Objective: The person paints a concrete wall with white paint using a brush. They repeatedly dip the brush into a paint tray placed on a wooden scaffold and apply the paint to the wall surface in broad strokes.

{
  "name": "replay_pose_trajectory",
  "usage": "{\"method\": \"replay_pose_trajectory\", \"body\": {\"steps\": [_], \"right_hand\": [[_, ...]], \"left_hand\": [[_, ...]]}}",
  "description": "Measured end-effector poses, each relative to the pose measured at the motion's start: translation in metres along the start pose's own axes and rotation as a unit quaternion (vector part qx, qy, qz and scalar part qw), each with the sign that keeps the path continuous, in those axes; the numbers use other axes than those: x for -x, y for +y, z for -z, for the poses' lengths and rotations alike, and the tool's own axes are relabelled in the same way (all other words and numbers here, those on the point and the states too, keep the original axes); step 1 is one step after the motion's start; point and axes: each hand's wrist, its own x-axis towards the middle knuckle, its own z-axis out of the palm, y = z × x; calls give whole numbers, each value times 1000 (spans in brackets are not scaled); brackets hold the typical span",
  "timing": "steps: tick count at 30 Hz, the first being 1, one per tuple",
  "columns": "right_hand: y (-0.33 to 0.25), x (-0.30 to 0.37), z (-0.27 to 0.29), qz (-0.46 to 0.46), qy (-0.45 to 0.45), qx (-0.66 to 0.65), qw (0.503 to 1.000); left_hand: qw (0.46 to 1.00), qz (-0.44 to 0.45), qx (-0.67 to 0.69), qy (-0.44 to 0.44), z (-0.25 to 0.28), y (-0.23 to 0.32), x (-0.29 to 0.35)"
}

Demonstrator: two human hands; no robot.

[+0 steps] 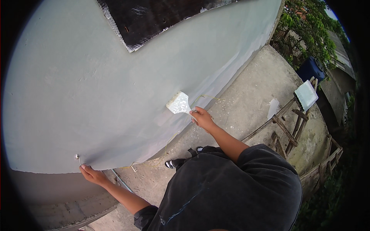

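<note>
My right hand [202, 119] is closed around the handle of a wide paintbrush [179, 103]. White paint coats the brush, and its bristles point up and left against or close to the pale grey-blue wall [127, 100]. At the lower left, the fingers of my left hand [92, 175] pinch a short, thin grey wire-like piece [80, 161]. This piece ends at a small whitish knob on the wall; I cannot make out its exact kind.
A dark window or panel [154, 19] with paint-smeared edges is at the top. Wooden ladders or frames [289, 131] stand right, with a paint-covered tray or container [306, 95] near their top. A yellow cord [167, 144] trails along the concrete ledge [254, 88]. A blue barrel [310, 69] stands beyond.
</note>
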Motion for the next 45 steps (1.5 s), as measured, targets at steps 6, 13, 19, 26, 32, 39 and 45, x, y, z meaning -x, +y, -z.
{"method": "replay_pose_trajectory", "body": {"steps": [6, 13, 19, 26, 32, 39, 45], "right_hand": [[28, 1, 13, -30, 18, 27, 999], [21, 2, -7, -6, 31, -8, 999], [34, 6, -2, -54, 42, -25, 997], [17, 0, -12, -37, 24, -87, 995], [25, 14, -2, -102, 14, -51, 993], [13, 7, -13, -47, 18, -78, 996], [30, 13, -2, -100, 4, -24, 995]], "left_hand": [[1000, -7, 0, -1, 0, -4, -2], [1000, 6, 7, -4, 0, -2, 1], [1000, -9, 10, -3, 0, -6, -2], [1000, -5, 2, -2, 1, -6, -1], [1000, 0, 2, -6, 2, -7, -1], [1000, -16, 1, -5, 2, -9, -2], [1000, -11, 4, -7, 2, -9, -1]]}}
